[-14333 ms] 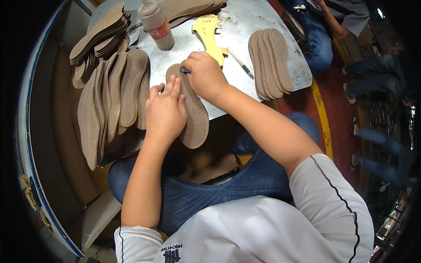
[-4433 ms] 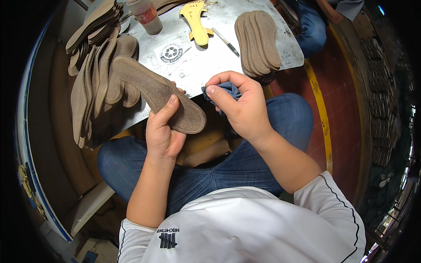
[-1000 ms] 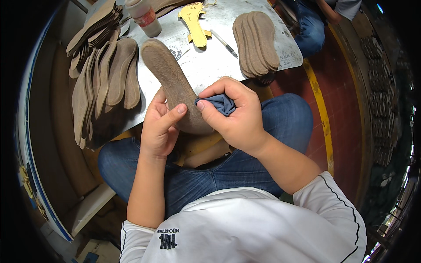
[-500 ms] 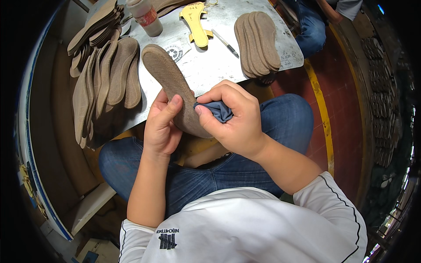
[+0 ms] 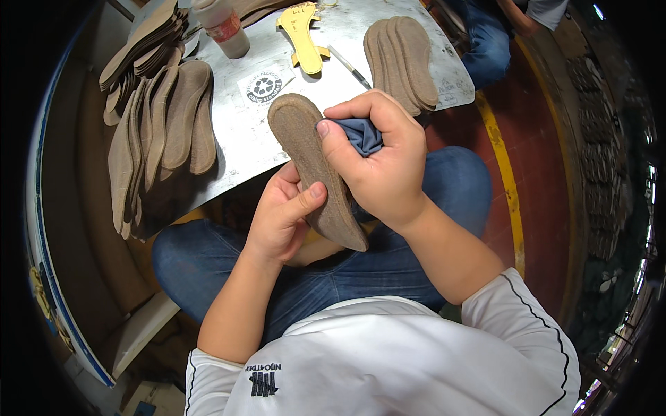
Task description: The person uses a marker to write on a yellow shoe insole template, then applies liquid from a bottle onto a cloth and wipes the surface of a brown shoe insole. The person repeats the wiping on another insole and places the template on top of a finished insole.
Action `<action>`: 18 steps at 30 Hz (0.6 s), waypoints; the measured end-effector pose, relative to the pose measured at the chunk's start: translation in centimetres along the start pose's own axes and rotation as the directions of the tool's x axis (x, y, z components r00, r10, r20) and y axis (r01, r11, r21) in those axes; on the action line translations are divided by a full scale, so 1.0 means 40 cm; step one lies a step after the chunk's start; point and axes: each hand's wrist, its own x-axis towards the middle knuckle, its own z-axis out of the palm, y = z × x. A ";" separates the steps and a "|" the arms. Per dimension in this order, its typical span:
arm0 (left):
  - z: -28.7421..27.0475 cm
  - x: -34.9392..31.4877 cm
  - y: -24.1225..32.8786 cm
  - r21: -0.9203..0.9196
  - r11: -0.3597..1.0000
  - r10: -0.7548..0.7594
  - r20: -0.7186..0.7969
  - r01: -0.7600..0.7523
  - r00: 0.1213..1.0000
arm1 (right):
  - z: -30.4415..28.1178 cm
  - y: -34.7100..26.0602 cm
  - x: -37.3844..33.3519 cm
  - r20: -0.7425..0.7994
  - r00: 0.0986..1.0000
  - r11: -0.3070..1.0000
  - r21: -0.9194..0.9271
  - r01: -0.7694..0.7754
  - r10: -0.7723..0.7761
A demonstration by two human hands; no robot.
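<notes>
A brown shoe insole (image 5: 305, 149) is held up over my lap, tilted with its rounded end toward the table. My left hand (image 5: 284, 208) is closed around its lower middle, thumb on the face and fingers behind. In my right hand (image 5: 385, 156) a crumpled dark blue cloth (image 5: 362, 135) is pinched between thumb and fingers. That hand is at the insole's right edge, near the upper end, with the cloth up against the rim. My right hand's lower fingers are partly hidden.
On the metal table (image 5: 243, 132) several brown insoles (image 5: 187, 118) lie overlapped at left, with more insoles (image 5: 402, 62) at right. A bottle (image 5: 225, 31), a yellow template (image 5: 303, 41) and a pen (image 5: 349, 67) lie at the back. Another person's jeans (image 5: 485, 48) show at far right.
The insole has moved right and nearer to me with my left hand. My right hand and the cloth have gone up along its right edge toward the rounded end.
</notes>
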 end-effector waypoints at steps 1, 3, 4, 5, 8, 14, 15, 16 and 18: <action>0.002 -0.001 -0.002 0.004 1.000 -0.010 0.023 0.010 1.000 | 0.001 0.002 0.003 -0.008 1.000 1.000 0.018 -0.011 0.011; 0.005 -0.004 -0.004 0.008 1.000 -0.010 0.005 0.010 1.000 | 0.000 0.001 0.002 -0.005 0.997 0.995 0.067 -0.071 0.072; 0.005 -0.005 -0.005 0.010 1.000 -0.008 -0.001 0.008 1.000 | -0.002 -0.001 -0.002 0.007 0.993 0.988 0.095 -0.120 0.120; 0.005 -0.004 -0.005 0.009 1.000 0.005 -0.025 -0.004 1.000 | -0.004 -0.003 -0.007 0.021 0.985 0.977 0.125 -0.173 0.172; -0.001 0.000 -0.003 0.004 0.999 0.052 -0.106 -0.052 0.993 | -0.012 -0.013 -0.028 0.132 0.947 0.943 0.123 -0.308 0.292; -0.037 0.009 0.034 0.040 0.985 0.169 -0.161 -0.165 0.972 | -0.012 -0.021 -0.056 0.285 0.943 0.979 0.054 -0.196 0.173; -0.042 0.009 0.040 0.043 0.983 0.185 -0.167 -0.180 0.969 | -0.010 -0.023 -0.061 0.307 0.936 0.975 0.078 -0.206 0.173; -0.046 0.009 0.044 0.055 0.983 0.184 -0.173 -0.178 0.967 | -0.011 -0.023 -0.062 0.313 0.935 0.978 0.072 -0.197 0.165; -0.051 0.009 0.051 0.077 0.980 0.195 -0.180 -0.183 0.964 | -0.011 -0.023 -0.065 0.333 0.930 0.981 0.064 -0.185 0.154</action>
